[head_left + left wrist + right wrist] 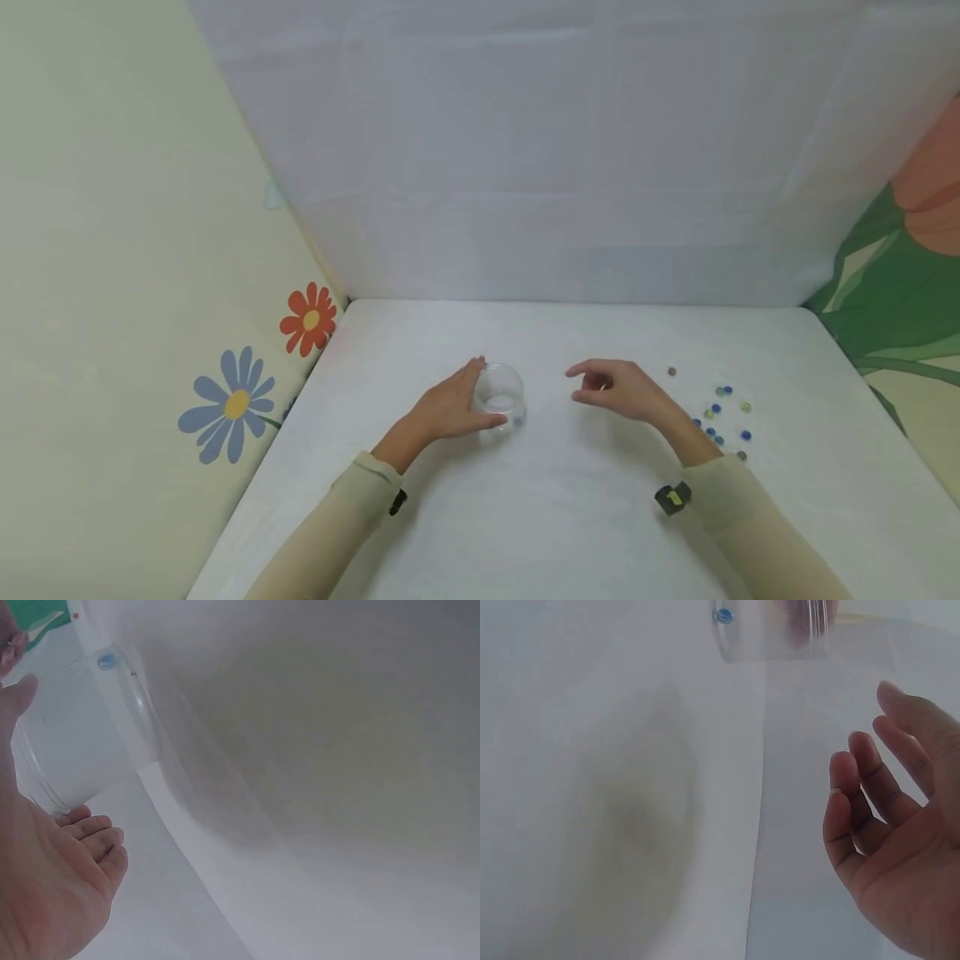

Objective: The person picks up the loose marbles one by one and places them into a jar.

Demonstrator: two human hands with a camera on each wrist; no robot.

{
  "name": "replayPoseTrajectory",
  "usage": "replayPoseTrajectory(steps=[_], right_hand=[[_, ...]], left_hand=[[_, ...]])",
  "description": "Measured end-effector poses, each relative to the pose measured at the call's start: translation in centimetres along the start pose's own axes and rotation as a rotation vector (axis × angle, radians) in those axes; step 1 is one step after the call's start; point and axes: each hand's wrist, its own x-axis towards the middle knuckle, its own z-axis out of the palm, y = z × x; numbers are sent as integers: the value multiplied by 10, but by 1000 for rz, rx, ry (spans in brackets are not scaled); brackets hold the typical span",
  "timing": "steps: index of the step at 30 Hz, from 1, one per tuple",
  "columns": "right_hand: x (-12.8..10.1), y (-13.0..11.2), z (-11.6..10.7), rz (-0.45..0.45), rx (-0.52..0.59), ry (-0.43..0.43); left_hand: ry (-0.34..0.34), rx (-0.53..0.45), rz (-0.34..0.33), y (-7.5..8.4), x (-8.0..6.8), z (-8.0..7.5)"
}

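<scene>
Around a clear, wide-mouthed jar in the middle of the head view, my left hand curls, thumb on the near side and fingers on the far side. One blue marble lies at the bottom of the jar, seen through its wall in both wrist views. To the right of the jar and apart from it is my right hand. Its fingers are loosely bent, with nothing between them and the thumb. In the right wrist view, the jar shows beyond that hand at the top.
Several marbles in blue, yellow-green and brown are scattered on the white table right of my right forearm, among them a blue marble and a brown marble. A white back wall and flower-printed side panels border the table.
</scene>
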Motion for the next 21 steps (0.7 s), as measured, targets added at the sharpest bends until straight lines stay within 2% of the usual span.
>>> replayPoseTrajectory(steps=[8, 21], right_hand=[[-8, 8, -6, -3, -4, 17], [-23, 24, -20, 69, -38, 40]], left_hand=[[4, -3, -3, -1, -1, 0], [10, 5, 12, -2, 0, 0]])
